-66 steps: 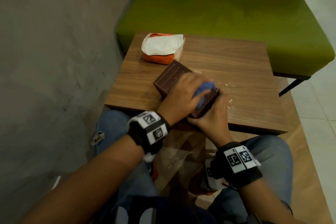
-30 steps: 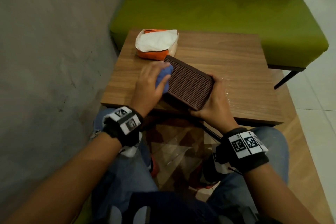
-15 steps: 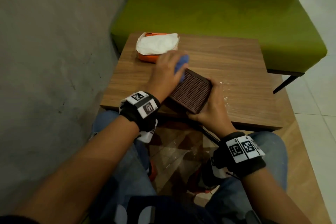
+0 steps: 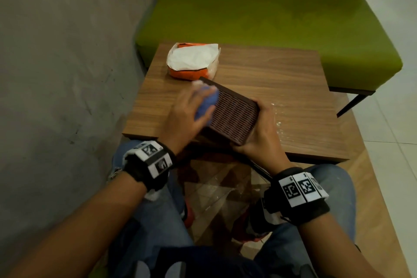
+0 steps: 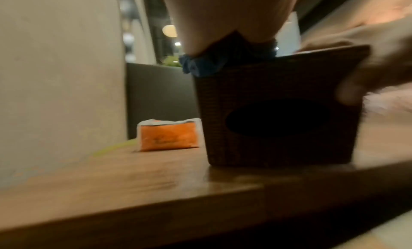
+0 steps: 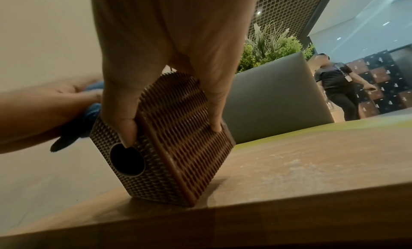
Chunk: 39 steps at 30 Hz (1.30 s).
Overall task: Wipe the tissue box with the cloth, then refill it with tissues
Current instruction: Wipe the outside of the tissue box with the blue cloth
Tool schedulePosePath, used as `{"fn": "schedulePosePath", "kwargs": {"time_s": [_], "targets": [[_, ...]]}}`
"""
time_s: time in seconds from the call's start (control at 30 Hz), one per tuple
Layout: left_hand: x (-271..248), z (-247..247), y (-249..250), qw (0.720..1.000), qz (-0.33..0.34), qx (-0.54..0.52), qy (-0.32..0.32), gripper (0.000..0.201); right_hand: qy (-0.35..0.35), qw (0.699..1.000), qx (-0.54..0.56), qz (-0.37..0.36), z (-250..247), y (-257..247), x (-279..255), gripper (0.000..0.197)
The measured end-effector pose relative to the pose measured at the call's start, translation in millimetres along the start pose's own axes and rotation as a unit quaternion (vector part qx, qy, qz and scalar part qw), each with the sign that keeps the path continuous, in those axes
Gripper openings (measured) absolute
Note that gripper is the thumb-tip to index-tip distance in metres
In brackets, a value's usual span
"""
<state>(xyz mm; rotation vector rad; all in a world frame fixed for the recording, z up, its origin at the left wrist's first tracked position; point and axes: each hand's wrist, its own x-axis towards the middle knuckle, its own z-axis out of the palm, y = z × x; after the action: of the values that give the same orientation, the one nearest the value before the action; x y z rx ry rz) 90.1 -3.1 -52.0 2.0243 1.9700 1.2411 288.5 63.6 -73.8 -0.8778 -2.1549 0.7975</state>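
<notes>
Left hand (image 4: pixel 184 113) curled round blue cloth (image 4: pixel 206 106) against tilted tissue box (image 4: pixel 232 115) — right hand (image 4: pixel 259 133) gripping its side.

You sit at a small wooden table (image 4: pixel 282 79) pushed close to a grey concrete wall (image 4: pixel 67 52) on your left. Beyond it stands a green bench (image 4: pixel 270 18) with a dark backrest, pale floor tiles (image 4: pixel 394 124) to the right. Green plants (image 6: pixel 272 46) rise behind the backrest under small ceiling lights.
</notes>
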Motion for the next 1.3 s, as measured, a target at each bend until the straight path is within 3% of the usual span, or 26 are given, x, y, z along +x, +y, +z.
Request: {"fn": "schedulePosePath", "kwargs": {"time_s": [0.07, 0.1, 0.13, 0.2, 0.27, 0.3, 0.37, 0.47, 0.57, 0.73, 0.83, 0.93, 1.0, 1.13, 1.3], "targets": [[11, -3, -9, 0.984, -0.125, -0.057, 0.109, 0.035, -0.010, 1.000, 0.013, 0.016, -1, 3, 2, 0.106], [12, -3, -6, 0.977, -0.151, -0.067, 0.131, 0.034, -0.014, 1.000, 0.008, 0.023, -1, 5, 3, 0.108], [9, 0, 0, 0.981, -0.141, -0.050, 0.122, 0.035, -0.017, 1.000, -0.001, 0.026, -2, 7, 3, 0.111], [-8, 10, 16, 0.998, -0.035, 0.021, 0.041, 0.041, -0.030, 0.999, -0.017, 0.034, -5, 10, 5, 0.115], [-26, 12, 17, 0.997, 0.055, 0.045, -0.024, 0.045, -0.046, 0.998, -0.015, 0.049, -8, 13, 6, 0.116], [-27, 9, 12, 0.998, 0.048, 0.034, -0.024, 0.045, -0.056, 0.997, -0.012, 0.060, -9, 13, 7, 0.117], [-19, 1, -1, 0.998, -0.052, -0.025, 0.040, 0.041, -0.069, 0.994, 0.007, 0.089, -10, 12, 8, 0.119], [-3, -10, -14, 0.966, -0.193, -0.144, 0.089, 0.037, -0.067, 0.990, 0.019, 0.120, -13, 8, 12, 0.116], [1, -8, -14, 0.974, -0.179, -0.117, 0.070, 0.037, -0.103, 0.984, -0.094, 0.113, -23, -4, 24, 0.125], [-8, -6, -14, 0.974, -0.170, -0.093, 0.118, 0.035, -0.234, 0.912, -0.283, 0.184, -20, -44, 56, 0.136], [-10, -3, -9, 0.975, -0.169, -0.084, 0.116, 0.035, -0.244, 0.892, -0.342, 0.166, 6, -68, 71, 0.128], [-11, 0, -4, 0.977, -0.166, -0.099, 0.096, 0.035, -0.176, 0.905, -0.368, 0.122, 35, -83, 76, 0.090], [-11, -4, -3, 0.974, -0.170, -0.132, 0.075, 0.032, -0.161, 0.912, -0.355, 0.127, 39, -85, 80, 0.075], [8, -17, -4, 0.974, -0.162, -0.159, 0.018, 0.030, -0.171, 0.930, -0.290, 0.146, 20, -82, 79, 0.093], [60, -34, 28, 0.987, -0.045, -0.152, -0.002, 0.020, -0.053, 0.984, -0.127, 0.116, 0, -76, 54, 0.109]]}}
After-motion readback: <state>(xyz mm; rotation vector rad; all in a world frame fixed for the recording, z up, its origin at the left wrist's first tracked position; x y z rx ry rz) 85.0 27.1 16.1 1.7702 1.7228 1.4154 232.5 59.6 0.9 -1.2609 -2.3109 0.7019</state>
